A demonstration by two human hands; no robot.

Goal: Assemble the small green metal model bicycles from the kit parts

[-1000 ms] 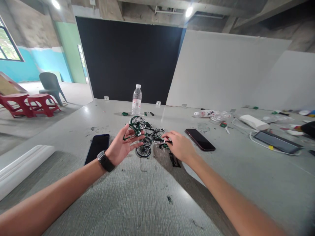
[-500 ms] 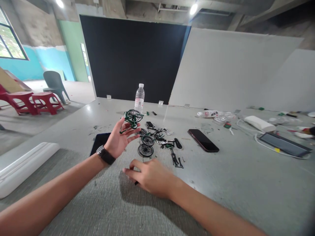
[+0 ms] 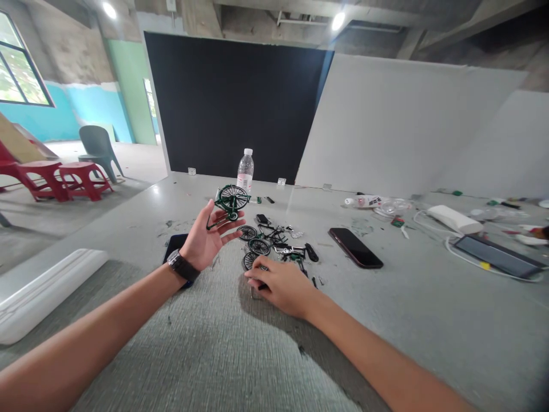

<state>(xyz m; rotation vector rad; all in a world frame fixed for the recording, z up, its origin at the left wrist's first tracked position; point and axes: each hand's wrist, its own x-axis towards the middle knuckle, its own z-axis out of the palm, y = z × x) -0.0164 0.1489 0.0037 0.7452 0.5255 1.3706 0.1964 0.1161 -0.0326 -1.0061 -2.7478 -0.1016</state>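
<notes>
"Where was the green bicycle piece [image 3: 233, 198]?"

"Up in the left hand [image 3: 205, 241], above the tabletop [image 3: 193, 343]. Its spoked wheel showed clearly, and from the head view it overlapped the lower part of the clear bottle [image 3: 245, 170] standing further back."

"And that grip?"

"It was holding the piece loosely at its lower end, palm in view, the fingers reaching out to the right. A dark watch [image 3: 182, 266] sat on that wrist, with a dark flat device [image 3: 173, 246] partly hidden behind it."

"What about the right hand [image 3: 281, 286]?"

"Low, palm down, thumb and fingers drawn near each other. Something dark showed under the fingertips, but I couldn't tell whether the grip had closed on it."

"What was it next to?"

"The loose wheels [image 3: 259, 246]. The hand partly covered the nearest of them. Behind and to the right lay a cluster of small black, green and silvery parts [image 3: 274, 233], and farther right a phone [image 3: 355, 248] lay flat, screen up."
</notes>
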